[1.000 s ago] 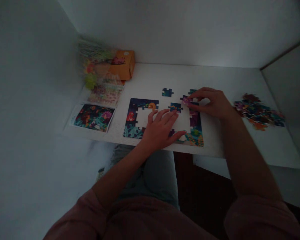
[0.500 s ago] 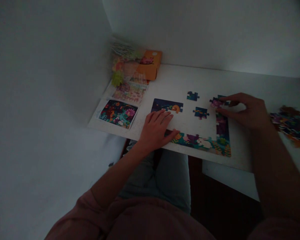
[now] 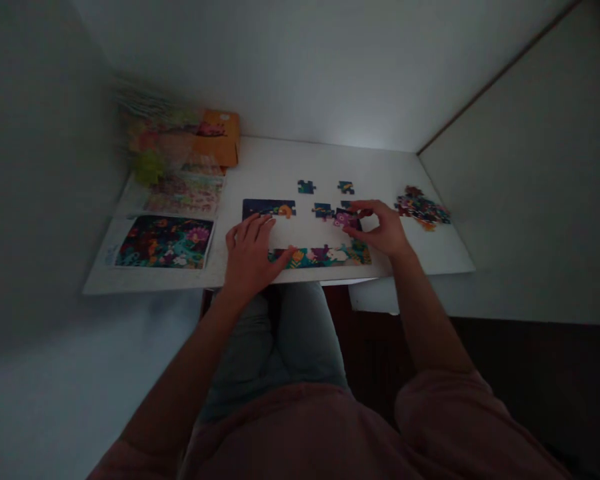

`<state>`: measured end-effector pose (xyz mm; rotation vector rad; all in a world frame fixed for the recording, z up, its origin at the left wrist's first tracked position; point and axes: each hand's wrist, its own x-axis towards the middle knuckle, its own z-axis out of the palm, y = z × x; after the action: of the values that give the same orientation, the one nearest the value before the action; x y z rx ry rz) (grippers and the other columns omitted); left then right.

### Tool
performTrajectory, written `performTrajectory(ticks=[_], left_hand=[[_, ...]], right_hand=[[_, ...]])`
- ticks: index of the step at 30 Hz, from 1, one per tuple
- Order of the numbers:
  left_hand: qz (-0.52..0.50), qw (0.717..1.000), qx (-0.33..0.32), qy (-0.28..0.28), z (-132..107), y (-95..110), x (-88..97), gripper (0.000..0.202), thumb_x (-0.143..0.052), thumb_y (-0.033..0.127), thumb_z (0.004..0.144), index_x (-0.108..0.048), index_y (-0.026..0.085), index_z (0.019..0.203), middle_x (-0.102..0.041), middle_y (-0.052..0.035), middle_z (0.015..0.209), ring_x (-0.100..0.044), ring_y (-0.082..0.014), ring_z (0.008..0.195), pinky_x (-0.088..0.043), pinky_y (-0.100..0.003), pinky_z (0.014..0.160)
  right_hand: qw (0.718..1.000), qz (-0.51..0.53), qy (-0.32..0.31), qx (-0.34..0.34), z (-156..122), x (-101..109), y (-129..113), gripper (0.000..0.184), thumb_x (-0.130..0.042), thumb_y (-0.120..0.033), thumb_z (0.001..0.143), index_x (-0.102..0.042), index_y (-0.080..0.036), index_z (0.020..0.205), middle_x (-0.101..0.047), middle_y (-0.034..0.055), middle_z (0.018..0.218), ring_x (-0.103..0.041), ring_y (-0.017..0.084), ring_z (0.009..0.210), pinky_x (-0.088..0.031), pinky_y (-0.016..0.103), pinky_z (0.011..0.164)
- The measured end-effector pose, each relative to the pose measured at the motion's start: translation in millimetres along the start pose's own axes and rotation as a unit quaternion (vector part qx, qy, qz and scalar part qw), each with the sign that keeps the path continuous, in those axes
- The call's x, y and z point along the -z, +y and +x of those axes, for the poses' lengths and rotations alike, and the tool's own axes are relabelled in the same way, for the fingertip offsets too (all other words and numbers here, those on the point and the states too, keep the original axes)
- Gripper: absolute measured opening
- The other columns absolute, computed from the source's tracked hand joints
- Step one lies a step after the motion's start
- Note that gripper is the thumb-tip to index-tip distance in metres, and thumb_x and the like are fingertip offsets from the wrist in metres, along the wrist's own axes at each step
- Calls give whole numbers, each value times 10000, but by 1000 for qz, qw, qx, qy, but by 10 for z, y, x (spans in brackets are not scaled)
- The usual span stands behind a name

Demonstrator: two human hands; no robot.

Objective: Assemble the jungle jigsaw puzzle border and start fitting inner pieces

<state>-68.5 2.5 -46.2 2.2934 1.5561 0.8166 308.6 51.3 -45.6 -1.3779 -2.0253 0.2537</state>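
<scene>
Between the thumb and fingertips of my right hand (image 3: 380, 228) is a purple puzzle piece (image 3: 344, 219) with a pink figure on it, at the right side of a partly joined jigsaw. My left hand (image 3: 250, 257) lies with fingers spread over the left side, covering part of it. A dark blue joined section (image 3: 265, 205) shows above those fingers. Along the near side runs a joined strip with a white rabbit (image 3: 336, 255). A loose blue piece (image 3: 323, 211) lies just left of the held one. Two more loose pieces, one blue-green (image 3: 307, 187) and one blue (image 3: 346, 187), lie farther back.
On the white table (image 3: 280, 160), a heap of loose pieces (image 3: 423, 208) lies to the right. At the left are a printed picture sheet (image 3: 165, 241), an orange box (image 3: 219, 137) and a clear plastic bag (image 3: 163, 133). Walls (image 3: 300, 73) stand behind and beside the table.
The view has swung right, bringing the whole heap and right wall into sight. My right hand has brought the purple piece slightly nearer to me. My left hand remains on the jigsaw.
</scene>
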Motion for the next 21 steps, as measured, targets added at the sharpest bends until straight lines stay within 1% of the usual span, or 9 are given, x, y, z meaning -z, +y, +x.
performTrajectory(ticks=[3,6,9,11,12,14,16,18,21], left_hand=[[6,1000,-11,-11,7,-62,124,650,-718,616,1147,-666,319,1722,-675,-150,1788,-509,-494,1758,-381,-798,1440],[25,999,-21,-38,-2,-122,236,683,-700,645,1134,-652,328,1737,-651,-152,1808,-484,-501,1764,-380,-795,1442],[41,997,-19,-62,-12,-131,282,726,-671,680,1135,-617,325,1766,-624,-161,1829,-475,-508,1760,-395,-788,1430],[49,996,-25,-74,-14,-116,282,746,-662,690,1140,-604,306,1777,-608,-178,1843,-471,-518,1761,-395,-791,1428],[52,995,-29,-79,-13,-109,277,747,-662,690,1142,-604,301,1778,-605,-184,1845,-471,-524,1760,-397,-797,1425],[51,995,-34,-75,-10,-103,261,728,-678,682,1134,-618,319,1763,-627,-181,1826,-482,-537,1750,-409,-823,1409],[48,996,-36,-66,-6,-109,243,712,-707,674,1117,-636,336,1739,-654,-180,1798,-502,-548,1734,-420,-847,1390],[46,996,-36,-60,-2,-120,229,719,-726,680,1103,-649,323,1722,-659,-201,1784,-515,-565,1718,-427,-864,1373],[44,997,-30,-60,3,-122,222,727,-722,698,1093,-665,313,1707,-647,-206,1791,-514,-584,1704,-427,-878,1360]], right_hand=[[997,34,30,-63,-182,43,93,456,-945,-511,933,-801,-493,1364,-900,55,1330,-841,426,1168,-703,755,1034],[984,102,72,-130,-272,23,211,487,-998,-603,849,-780,-477,1265,-900,54,1299,-824,427,1254,-674,740,1088],[952,185,167,-178,-265,-40,345,549,-1030,-706,749,-736,-473,1150,-882,52,1260,-808,426,1260,-680,697,1017],[929,224,226,-188,-239,-69,418,602,-1030,-755,716,-707,-456,1127,-869,53,1259,-802,415,1232,-674,665,978],[923,231,239,-191,-230,-72,442,625,-1023,-781,711,-696,-444,1125,-867,54,1262,-801,405,1209,-670,652,974],[930,220,222,-193,-231,-58,455,632,-985,-839,757,-694,-427,1139,-873,55,1304,-799,381,1196,-663,641,996],[949,183,173,-191,-252,-28,429,598,-933,-879,836,-713,-432,1166,-881,43,1378,-797,368,1221,-662,648,1026],[965,140,121,-188,-278,2,377,553,-889,-890,909,-740,-456,1218,-876,16,1459,-793,358,1267,-665,653,1051],[977,93,67,-182,-293,28,287,540,-833,-915,957,-767,-483,1275,-874,-15,1497,-793,342,1302,-678,633,1052]])
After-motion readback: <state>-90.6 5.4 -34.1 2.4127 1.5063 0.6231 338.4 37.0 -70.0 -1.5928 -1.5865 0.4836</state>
